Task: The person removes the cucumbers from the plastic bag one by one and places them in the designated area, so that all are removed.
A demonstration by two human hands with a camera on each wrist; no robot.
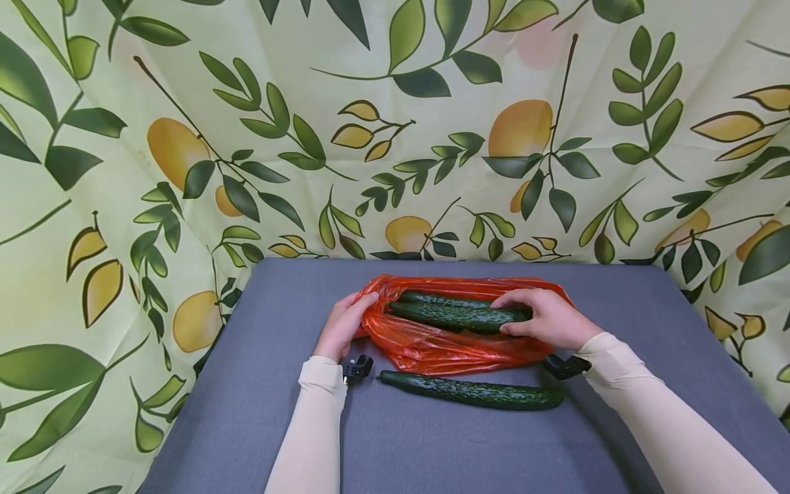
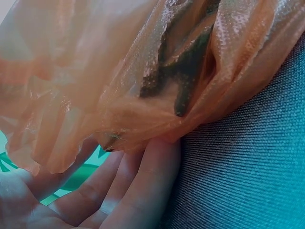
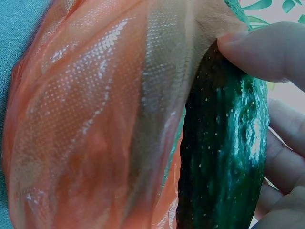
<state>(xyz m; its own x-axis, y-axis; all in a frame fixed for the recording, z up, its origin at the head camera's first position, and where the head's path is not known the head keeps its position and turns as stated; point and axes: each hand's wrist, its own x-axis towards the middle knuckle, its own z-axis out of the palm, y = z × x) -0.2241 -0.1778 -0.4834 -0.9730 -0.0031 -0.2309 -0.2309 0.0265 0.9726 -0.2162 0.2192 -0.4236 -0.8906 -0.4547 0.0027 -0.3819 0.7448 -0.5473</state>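
A red plastic bag [image 1: 426,351] lies across the table with its opening facing up. Two cucumbers lie side by side in that opening; the nearer cucumber [image 1: 450,317] partly covers the farther cucumber [image 1: 432,298]. My right hand [image 1: 552,321] grips the nearer one by its right end, thumb on one side and fingers on the other, as the right wrist view also shows. At the bag's left end my left hand [image 1: 339,328] pinches the plastic, thumb over the edge and fingers underneath. In front of the bag a third cucumber [image 1: 472,391] rests on the cloth.
Grey-blue cloth covers the table [image 1: 420,453]. A curtain [image 1: 395,171] printed with leaves and fruit stands behind and beside it. Black wrist cameras sit under both wrists, close to the loose cucumber's two ends.
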